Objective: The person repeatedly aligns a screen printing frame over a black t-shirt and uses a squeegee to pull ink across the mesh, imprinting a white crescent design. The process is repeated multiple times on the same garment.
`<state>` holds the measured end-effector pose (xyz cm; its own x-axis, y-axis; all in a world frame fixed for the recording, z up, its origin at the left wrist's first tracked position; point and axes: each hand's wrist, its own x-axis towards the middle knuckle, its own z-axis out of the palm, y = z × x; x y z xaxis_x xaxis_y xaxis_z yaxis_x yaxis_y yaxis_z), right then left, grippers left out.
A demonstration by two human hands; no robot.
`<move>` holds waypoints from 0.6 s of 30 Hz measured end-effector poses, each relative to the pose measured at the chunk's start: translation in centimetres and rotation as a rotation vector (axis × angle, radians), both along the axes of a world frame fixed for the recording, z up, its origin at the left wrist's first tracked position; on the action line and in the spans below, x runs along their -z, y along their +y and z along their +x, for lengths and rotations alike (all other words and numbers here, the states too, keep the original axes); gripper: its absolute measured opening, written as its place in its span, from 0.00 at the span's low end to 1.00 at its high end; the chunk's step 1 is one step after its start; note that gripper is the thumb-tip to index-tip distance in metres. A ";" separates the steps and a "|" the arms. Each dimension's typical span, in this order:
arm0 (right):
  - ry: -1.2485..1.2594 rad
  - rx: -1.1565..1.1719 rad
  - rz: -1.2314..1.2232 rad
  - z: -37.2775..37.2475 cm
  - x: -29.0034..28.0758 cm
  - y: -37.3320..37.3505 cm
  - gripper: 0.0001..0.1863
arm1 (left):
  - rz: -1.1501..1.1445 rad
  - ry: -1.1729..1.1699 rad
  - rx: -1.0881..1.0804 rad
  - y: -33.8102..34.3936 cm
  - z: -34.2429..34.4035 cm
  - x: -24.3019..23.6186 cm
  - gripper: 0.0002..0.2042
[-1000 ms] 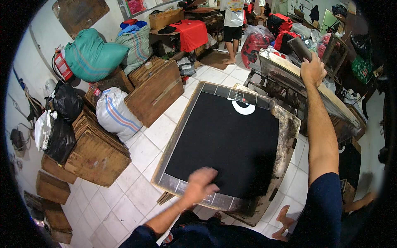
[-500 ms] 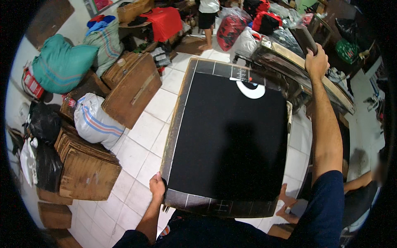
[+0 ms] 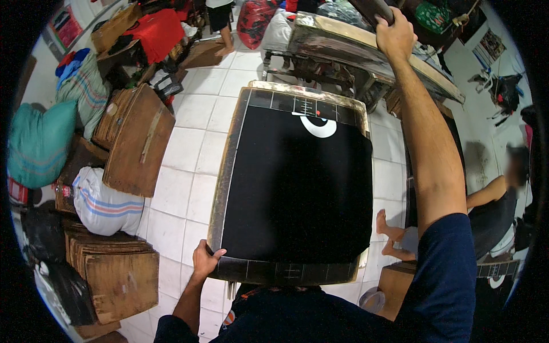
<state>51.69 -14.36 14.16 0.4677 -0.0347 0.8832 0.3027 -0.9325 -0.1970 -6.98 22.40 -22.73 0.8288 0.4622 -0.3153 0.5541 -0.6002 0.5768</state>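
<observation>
In front of me a board [image 3: 274, 273] with dark, ruled margins carries a piece of black cloth [image 3: 297, 188] lying flat. A white ring-shaped print [image 3: 318, 127] shows at the cloth's far edge. My left hand [image 3: 206, 258] grips the board's near left corner, thumb on top and the other fingers partly hidden at its edge. Raised at the far right, my right hand [image 3: 396, 35] is wrapped round a dark, bar-like piece [image 3: 373, 10], cut off by the picture's upper edge. Its exact kind cannot be made out.
Stacks of wooden boards [image 3: 121, 280] and stuffed sacks [image 3: 108, 200] line the left side. Beyond my board stands a bench with a long, pale-edged panel [image 3: 337, 43]. A person [image 3: 494, 211] sits at the right, bare feet on the white tiles; another [image 3: 220, 23] stands far off.
My view has turned rightward, so the surroundings slide left. My right hand has risen in the picture with the bar-like piece. My left thumb now lies over the board's top edge.
</observation>
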 end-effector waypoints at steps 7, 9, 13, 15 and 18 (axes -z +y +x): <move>0.048 -0.017 0.152 -0.7 -3.0 1.7 0.18 | 0.046 0.048 0.047 -1.9 1.9 -1.7 0.30; 0.063 -0.010 0.185 -0.7 -3.6 2.1 0.18 | 0.049 0.075 0.011 -2.2 1.9 -2.0 0.31; 0.044 -0.031 0.112 -0.6 -4.6 2.2 0.18 | 0.043 0.105 -0.013 -2.0 2.6 -2.0 0.31; 0.059 -0.020 0.121 -0.4 -4.5 2.2 0.18 | 0.055 0.117 -0.007 -1.9 3.2 -2.0 0.31; 0.097 0.011 0.139 0.3 -4.5 1.9 0.18 | 0.087 0.157 0.001 -2.1 4.1 -1.8 0.34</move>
<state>52.03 -12.45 18.64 0.5491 -0.1590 0.8205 0.2659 -0.8975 -0.3519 -2.85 20.34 -20.92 0.7728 0.4928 -0.4000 0.6329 -0.6445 0.4289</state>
